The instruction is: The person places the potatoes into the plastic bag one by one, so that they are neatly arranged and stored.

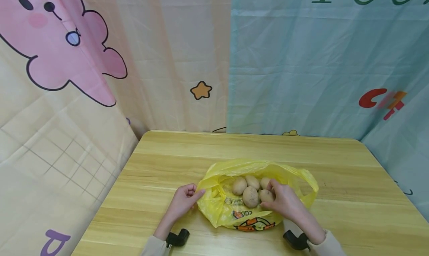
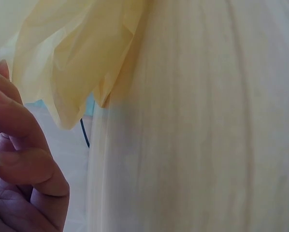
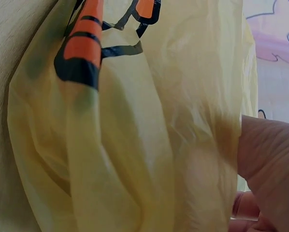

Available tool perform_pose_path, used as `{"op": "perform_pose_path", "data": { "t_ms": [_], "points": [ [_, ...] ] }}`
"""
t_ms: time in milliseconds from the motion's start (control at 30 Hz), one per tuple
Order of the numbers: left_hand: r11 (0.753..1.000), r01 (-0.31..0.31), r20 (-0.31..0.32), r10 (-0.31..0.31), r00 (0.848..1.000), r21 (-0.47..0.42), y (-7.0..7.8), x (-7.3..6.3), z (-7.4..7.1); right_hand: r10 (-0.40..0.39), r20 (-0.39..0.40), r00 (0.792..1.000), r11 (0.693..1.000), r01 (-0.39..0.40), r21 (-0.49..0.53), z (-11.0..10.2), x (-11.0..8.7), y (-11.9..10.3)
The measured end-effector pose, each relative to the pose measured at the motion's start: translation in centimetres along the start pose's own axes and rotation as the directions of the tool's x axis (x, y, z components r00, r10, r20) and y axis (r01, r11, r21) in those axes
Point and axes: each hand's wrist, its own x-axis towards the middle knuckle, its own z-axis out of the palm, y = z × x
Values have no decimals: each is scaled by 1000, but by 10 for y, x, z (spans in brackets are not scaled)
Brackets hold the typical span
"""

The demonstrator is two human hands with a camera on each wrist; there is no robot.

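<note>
On the table lies a yellow plastic bag (image 1: 228, 170) with its mouth spread wide and dark and orange print on its near side. Several round tan potatoes (image 1: 250, 197) are grouped inside it. My left hand (image 1: 183, 201) pinches the bag's left rim between thumb and fingers; in the left wrist view its fingers (image 2: 28, 166) curl beside the hanging plastic. Reaching in over the right side, my right hand (image 1: 285, 200) grips the rightmost potato (image 1: 266, 196) with thumb and fingers. In the right wrist view the bag's wall (image 3: 130, 145) hides most of that hand.
The wooden table (image 1: 352, 196) extends around the bag on all sides. A printed cloth curtain (image 1: 174, 62) hangs behind the table's far edge and along its sides. Black wrist mounts (image 1: 177, 237) sit on both forearms, close to the tabletop.
</note>
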Motion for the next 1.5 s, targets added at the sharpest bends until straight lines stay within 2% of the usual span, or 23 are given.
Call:
{"op": "perform_pose_path", "data": {
  "t_ms": [633,1000,1500],
  "points": [
    [1000,0,1,0,1000,-12,0,0,-1,-23,-16,1000,1000,23,1,3,0,4],
    [1000,-6,0,6,1000,-18,-3,0,-1,-3,-4,1000,1000,3,5,3,0,2],
    [1000,-10,1,10,1000,-13,-3,1,-1,-23,0,1000,1000,23,-13,3,-2,1]
  ]
}}
